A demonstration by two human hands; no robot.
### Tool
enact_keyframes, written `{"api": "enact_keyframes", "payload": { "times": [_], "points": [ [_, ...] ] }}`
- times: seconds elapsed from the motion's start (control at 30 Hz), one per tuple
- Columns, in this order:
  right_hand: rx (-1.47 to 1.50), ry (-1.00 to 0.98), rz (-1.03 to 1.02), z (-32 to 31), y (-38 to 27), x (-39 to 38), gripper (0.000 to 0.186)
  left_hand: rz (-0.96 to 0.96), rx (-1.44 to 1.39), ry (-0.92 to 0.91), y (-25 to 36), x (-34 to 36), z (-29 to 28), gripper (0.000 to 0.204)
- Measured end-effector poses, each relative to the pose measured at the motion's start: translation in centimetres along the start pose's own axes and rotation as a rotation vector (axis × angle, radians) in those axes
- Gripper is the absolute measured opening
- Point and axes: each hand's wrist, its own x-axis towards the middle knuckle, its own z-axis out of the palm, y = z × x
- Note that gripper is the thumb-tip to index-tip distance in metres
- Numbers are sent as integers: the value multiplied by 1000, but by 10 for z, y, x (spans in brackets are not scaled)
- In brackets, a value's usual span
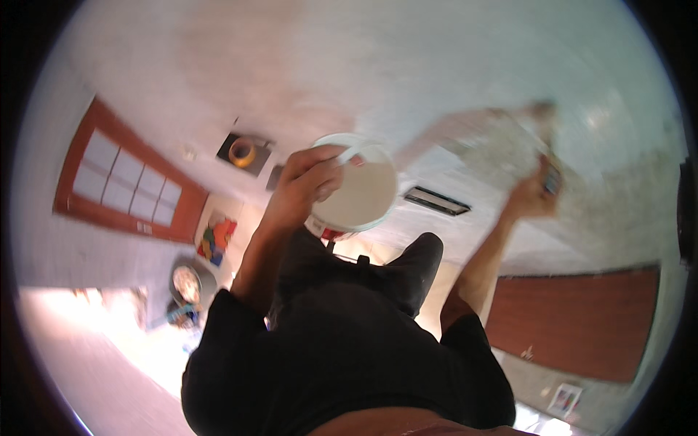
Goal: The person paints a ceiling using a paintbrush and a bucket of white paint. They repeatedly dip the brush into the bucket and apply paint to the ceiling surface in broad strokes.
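My left hand is closed at the near left rim of a round white bucket, against a pale strip that looks like its handle. Smooth off-white paint or filler fills much of the bucket. Off to the right, my right hand is raised to a pale, patchy surface and wrapped round a small tool. A dark bluish part of that tool shows; blur hides its exact kind. Grey, uneven patches and the shadow of an arm lie on the surface around it.
A red-brown framed window is at the left, a red-brown door panel at the right. An orange roll-like ring sits on a dark box left of the bucket. A long dark slot lies between my arms. A grey tub stands lower left.
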Motion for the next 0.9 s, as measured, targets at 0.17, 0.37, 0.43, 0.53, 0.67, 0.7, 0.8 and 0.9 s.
{"api": "enact_keyframes", "payload": {
  "times": [0.17, 0.37, 0.43, 0.53, 0.67, 0.7, 0.8, 0.9],
  "points": [
    [311, -296, 79, 30, -121, -47, 26, 31, 266, 198, -13, -4, -3, 22],
    [569, -411, 287, 26, -91, -19, 20, -26, 145, 326, -14, 6, -9, 26],
    [520, -438, 471, 27, -38, -8, 20, -63, 64, 174, -17, 18, -17, 23],
    [570, -269, 628, 4, 47, 30, 18, -91, 54, 161, -23, 19, -18, 22],
    [405, 6, 502, -42, 154, 72, 19, -75, 59, 107, -32, 25, -28, 22],
    [357, 87, 485, -48, 174, 81, 19, -70, 50, 98, -35, 28, -28, 23],
    [49, 305, 456, -55, 215, 90, 22, -105, 40, 133, -42, 29, -33, 23],
    [-359, 445, 346, -47, 219, 91, 23, -92, 10, 100, -49, 28, -42, 23]
  ]
}}
